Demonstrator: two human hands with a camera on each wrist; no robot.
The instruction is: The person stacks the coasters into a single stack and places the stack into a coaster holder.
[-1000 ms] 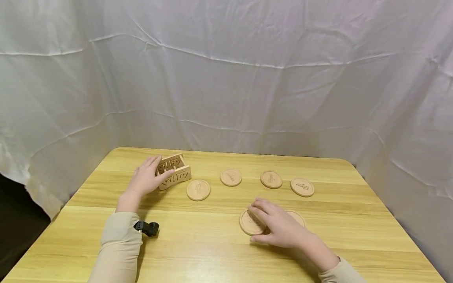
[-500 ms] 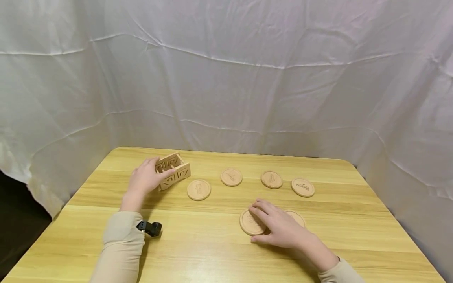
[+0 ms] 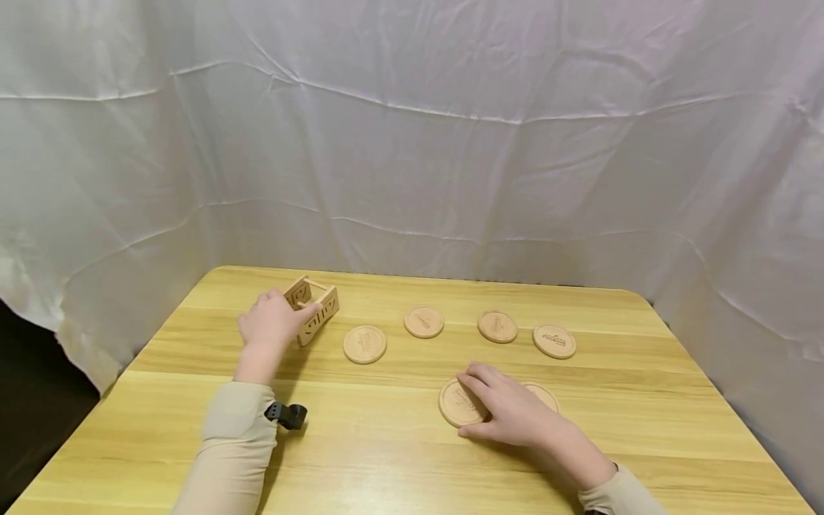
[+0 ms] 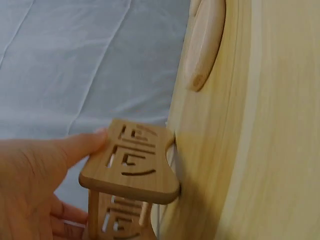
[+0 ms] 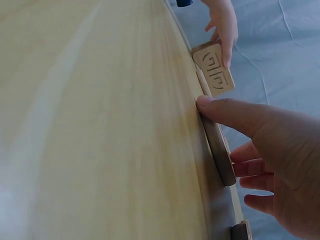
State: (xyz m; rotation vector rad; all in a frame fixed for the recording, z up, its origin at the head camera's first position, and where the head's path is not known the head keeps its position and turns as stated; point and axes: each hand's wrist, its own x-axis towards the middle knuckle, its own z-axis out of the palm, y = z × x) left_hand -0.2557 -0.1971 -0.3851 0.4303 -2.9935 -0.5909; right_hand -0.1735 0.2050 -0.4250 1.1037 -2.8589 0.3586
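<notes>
At the far left, my left hand grips a small wooden coaster holder by its near-left end. In the left wrist view the thumb lies on the cut-out side panel, the other fingers behind. My right hand spans a round wooden coaster, thumb at its near edge and fingers toward the far edge. Seen from the right wrist, the coaster lies low on the table between thumb and fingers. Another coaster is partly hidden behind this hand.
Several more round coasters lie flat across the back: one beside the holder, one mid-table, others to the right. The wooden table ends at a pale hanging cloth. A black strapped device sits on the left wrist.
The left hand has turned the coaster holder counter-clockwise, its far end swinging back and left, while the left forearm shifted right. The right hand stays nearly still at its coaster.
</notes>
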